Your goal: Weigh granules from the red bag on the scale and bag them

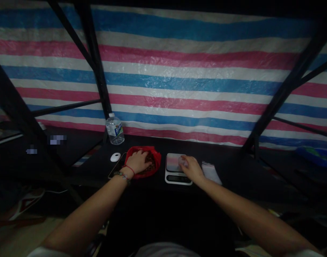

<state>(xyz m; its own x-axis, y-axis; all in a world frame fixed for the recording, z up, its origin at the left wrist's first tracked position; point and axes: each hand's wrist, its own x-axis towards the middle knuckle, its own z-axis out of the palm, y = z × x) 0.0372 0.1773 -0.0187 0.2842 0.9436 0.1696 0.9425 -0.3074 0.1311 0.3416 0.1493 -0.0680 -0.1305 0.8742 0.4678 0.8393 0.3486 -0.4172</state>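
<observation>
My left hand (139,161) reaches into a red plastic bag (157,157) with its rim spread wide. Its thumb and fingers look apart over small brown pieces (152,162), and the fingertips are partly hidden. Over the white kitchen scale (167,177), my right hand (191,167) is closed on a small clear plastic bag (181,161), pinched at the right side of the metal plate. Whether anything is inside that bag is too blurred to tell. Beside my right wrist lies a stack of clear plastic bags (211,172).
A clear water bottle (115,130) stands at the back left of the black table (150,140). A white computer mouse (115,157) and a phone (114,173) lie left of the red bag. Black metal posts (97,71) flank the space, and a striped sheet (185,82) hangs behind.
</observation>
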